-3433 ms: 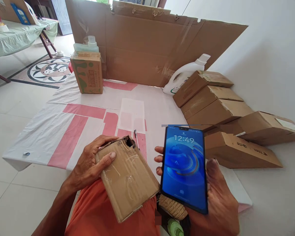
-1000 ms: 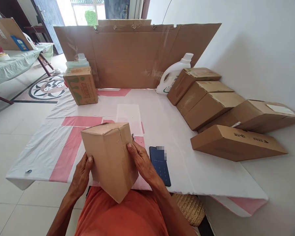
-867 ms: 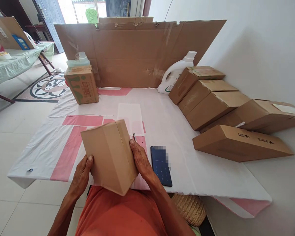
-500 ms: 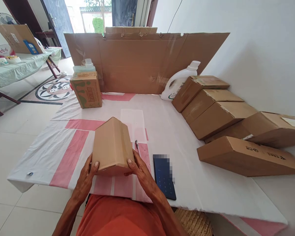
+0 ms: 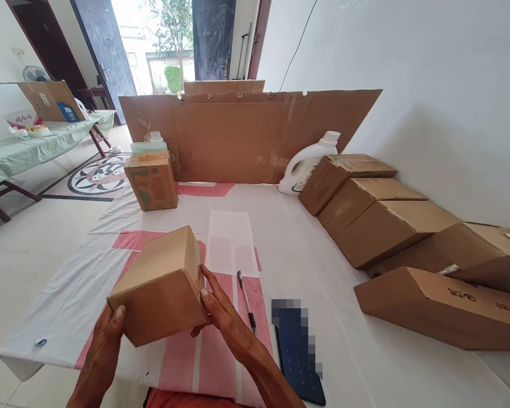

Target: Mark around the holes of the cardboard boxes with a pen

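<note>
I hold a plain brown cardboard box (image 5: 161,283) between both hands, tilted, just above the white and pink sheet (image 5: 280,249) on the floor. My left hand (image 5: 104,334) grips its lower left corner. My right hand (image 5: 221,314) presses on its right side with the thumb against the face. A pen (image 5: 246,300) lies on the sheet just right of my right hand. A dark phone (image 5: 297,351) lies face up further right, near the sheet's front edge.
A row of brown parcels (image 5: 386,226) leans along the right wall, one (image 5: 442,306) lying flat in front. A white jug (image 5: 308,164), a green-printed carton (image 5: 153,181) and a large cardboard sheet (image 5: 246,136) stand at the back. A covered table (image 5: 34,153) is at far left.
The phone left my right hand and now lies on the sheet. Both hands took the box, turned it over and moved it left and down toward the sheet.
</note>
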Available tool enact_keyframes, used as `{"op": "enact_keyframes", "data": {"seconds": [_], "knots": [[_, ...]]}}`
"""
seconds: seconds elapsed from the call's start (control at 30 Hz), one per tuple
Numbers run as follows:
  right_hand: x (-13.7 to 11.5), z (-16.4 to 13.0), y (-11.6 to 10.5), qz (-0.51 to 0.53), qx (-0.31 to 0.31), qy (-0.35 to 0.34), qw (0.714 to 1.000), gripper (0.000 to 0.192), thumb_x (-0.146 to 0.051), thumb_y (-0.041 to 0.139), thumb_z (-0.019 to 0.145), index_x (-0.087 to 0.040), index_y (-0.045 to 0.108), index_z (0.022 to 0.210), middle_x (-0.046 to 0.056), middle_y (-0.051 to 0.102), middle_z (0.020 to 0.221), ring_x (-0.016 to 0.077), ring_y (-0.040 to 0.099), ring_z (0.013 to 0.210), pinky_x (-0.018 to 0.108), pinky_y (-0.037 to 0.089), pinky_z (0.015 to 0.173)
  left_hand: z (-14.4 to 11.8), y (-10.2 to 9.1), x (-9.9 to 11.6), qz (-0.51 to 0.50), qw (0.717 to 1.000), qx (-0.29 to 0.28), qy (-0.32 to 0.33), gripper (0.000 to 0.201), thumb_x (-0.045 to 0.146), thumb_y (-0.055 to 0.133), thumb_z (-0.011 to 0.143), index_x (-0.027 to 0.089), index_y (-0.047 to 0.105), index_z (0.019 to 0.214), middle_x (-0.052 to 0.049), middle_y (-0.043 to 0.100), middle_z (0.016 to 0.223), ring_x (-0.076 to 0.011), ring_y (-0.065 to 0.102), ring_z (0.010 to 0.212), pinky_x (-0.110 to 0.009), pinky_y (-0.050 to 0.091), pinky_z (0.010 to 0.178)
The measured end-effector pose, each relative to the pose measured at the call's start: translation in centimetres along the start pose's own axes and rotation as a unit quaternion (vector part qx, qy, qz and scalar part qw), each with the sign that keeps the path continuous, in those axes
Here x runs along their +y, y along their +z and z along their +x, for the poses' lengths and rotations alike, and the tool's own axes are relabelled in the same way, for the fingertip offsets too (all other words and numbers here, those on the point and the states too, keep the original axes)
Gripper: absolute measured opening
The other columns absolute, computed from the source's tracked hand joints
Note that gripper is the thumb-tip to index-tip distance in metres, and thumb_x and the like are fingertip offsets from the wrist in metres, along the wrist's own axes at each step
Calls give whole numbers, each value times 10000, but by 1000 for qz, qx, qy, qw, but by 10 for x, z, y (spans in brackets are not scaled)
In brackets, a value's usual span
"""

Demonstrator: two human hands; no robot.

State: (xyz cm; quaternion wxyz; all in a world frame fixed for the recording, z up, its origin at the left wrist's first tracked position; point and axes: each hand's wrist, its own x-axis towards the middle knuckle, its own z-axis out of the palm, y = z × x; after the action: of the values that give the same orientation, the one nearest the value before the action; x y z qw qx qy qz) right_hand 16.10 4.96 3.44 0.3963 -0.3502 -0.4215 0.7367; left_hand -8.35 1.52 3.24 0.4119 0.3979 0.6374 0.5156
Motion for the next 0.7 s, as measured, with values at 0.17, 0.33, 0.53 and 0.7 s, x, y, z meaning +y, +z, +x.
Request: {"op": "enact_keyframes", "data": {"seconds": [0.17, 0.33, 0.53, 0.7], "knots": [[-7, 10, 2, 8, -7, -5, 1000, 1047, -802, 515, 1002, -198, 106, 1751, 147, 709, 1199, 239, 749, 863, 418, 597, 790, 7, 6, 20, 60, 998, 12, 6, 781, 750, 647, 896, 229, 605, 1476, -92, 684, 1460, -396, 560, 1418, -429, 525, 1132], [-9, 13, 2, 19, 2, -20, 1000, 1028, -806, 541, 984, -170, 175, 1702, 124, 729, 1070, 275, 775, 907, 391, 576, 744, 14, 18, 33, 127, 990, 0, 56, 756, 731, 616, 922, 240, 583, 1496, -88, 680, 1467, -384, 561, 1426, -400, 542, 1067], [-15, 2, 10, -130, 73, -39, 988, 768, -586, 709, 985, -225, 402, 1588, 112, 770, 1152, 275, 725, 1038, 404, 543, 864, 8, 23, 32, 137, 990, -17, 22, 787, 712, 679, 878, 287, 525, 1522, -103, 631, 1529, -416, 579, 1397, -495, 498, 1119], [-4, -5, 11, -204, 93, -4, 975, 845, -528, 719, 940, -212, 384, 1649, 42, 762, 910, 249, 661, 793, 362, 474, 709, 2, 3, 9, 93, 995, 22, 17, 795, 728, 622, 860, 294, 530, 1520, -74, 571, 1621, -436, 358, 1608, -566, 285, 1328]]}}
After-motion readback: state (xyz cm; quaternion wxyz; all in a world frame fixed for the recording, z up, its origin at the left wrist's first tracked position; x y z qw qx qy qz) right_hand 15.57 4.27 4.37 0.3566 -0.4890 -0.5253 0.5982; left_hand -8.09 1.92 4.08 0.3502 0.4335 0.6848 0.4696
